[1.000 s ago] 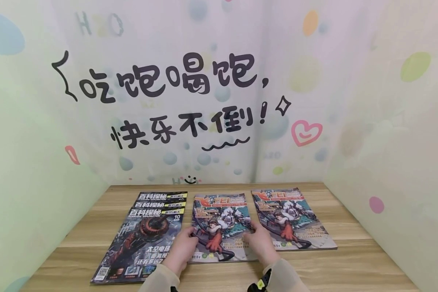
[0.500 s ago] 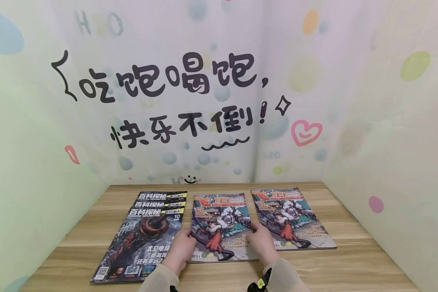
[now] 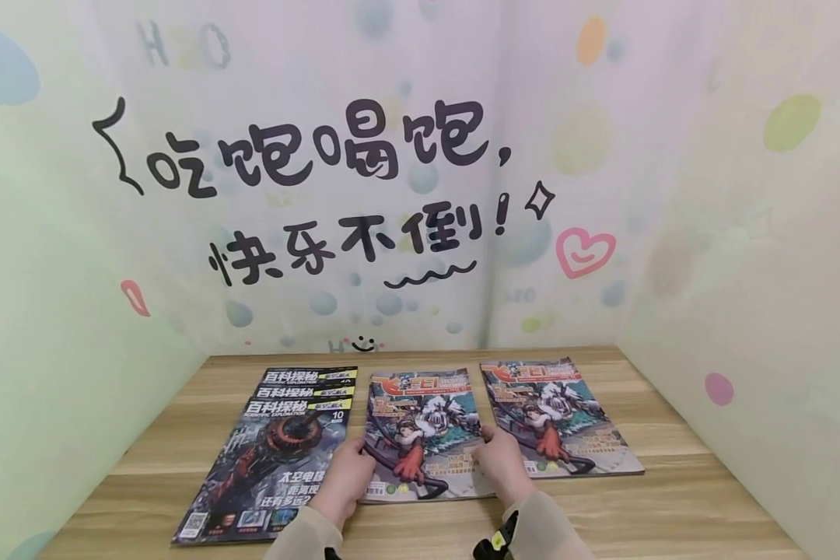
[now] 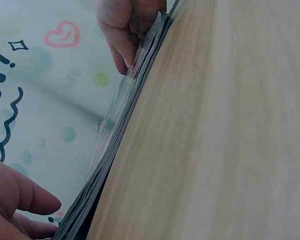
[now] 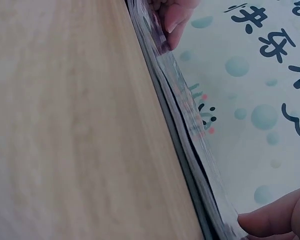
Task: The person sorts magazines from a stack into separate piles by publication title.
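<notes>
In the head view, a comic-style magazine (image 3: 420, 435) with a red-clad figure on its cover lies in the middle of the table. My left hand (image 3: 345, 476) grips its left edge and my right hand (image 3: 506, 467) grips its right edge, both near the lower half. Layered page edges (image 4: 122, 130) show in the left wrist view. The right wrist view shows dark gaps between the layers (image 5: 177, 120), so more than one magazine may lie here. My right thumb (image 5: 270, 217) rests at the upper edge; the fingers beneath are partly hidden.
Left of it, several dark science magazines (image 3: 266, 474) overlap in a stepped row. Another magazine with the same comic cover (image 3: 556, 420) lies at the right, close to my right hand. The wooden table (image 3: 644, 513) meets printed wall curtains (image 3: 420, 311) behind and at the sides.
The head view has shifted very slightly. Both hands stay at the middle magazine's sides, with no clear movement of the magazines.
</notes>
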The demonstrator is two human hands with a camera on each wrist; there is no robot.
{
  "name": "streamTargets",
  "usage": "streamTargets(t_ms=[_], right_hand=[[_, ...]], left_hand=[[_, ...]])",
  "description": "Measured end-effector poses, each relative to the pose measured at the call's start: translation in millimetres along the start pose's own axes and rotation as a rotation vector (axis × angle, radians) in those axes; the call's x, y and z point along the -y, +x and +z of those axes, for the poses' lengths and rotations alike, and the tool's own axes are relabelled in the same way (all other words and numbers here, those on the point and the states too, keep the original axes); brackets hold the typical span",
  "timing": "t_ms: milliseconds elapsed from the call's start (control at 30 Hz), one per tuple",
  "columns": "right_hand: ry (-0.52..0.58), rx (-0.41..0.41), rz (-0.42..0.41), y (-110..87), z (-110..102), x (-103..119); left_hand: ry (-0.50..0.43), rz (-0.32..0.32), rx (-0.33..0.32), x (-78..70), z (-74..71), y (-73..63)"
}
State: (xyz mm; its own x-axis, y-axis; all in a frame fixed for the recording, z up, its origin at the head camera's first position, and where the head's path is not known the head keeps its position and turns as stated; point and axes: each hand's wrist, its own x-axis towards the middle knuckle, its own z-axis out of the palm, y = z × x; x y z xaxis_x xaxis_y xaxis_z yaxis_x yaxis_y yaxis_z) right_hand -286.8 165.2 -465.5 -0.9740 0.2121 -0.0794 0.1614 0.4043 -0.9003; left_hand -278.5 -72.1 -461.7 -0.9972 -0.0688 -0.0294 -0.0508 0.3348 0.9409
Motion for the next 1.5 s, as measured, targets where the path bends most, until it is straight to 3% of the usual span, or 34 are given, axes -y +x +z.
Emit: streamTargets(t_ms=[267,500,800,1067,1500], right_hand=[[0.060,-0.019,0.003,-0.8,1,0],[0.090,0.011,0.037,1.4,-2,0],[0.114,0.009,0.021,2.0,-3,-2],[0.169,0.028,0.031,2.2,-4,-3],[0.176,0.035,0.025,0.9,-5,-3]], left_hand=[[0.053,-0.009,-0.001,1.7,-0.8,3.2],[0.065,0.004,-0.007,-0.3,-0.5,1.8],[0.072,0.035,-0.038,-3.1,1.6,-2.6],[-0.097,0.010,0.021,-2.4,4.5,-1.5],[-0.372,-0.043,0.093,11.0,6.5,4.9]])
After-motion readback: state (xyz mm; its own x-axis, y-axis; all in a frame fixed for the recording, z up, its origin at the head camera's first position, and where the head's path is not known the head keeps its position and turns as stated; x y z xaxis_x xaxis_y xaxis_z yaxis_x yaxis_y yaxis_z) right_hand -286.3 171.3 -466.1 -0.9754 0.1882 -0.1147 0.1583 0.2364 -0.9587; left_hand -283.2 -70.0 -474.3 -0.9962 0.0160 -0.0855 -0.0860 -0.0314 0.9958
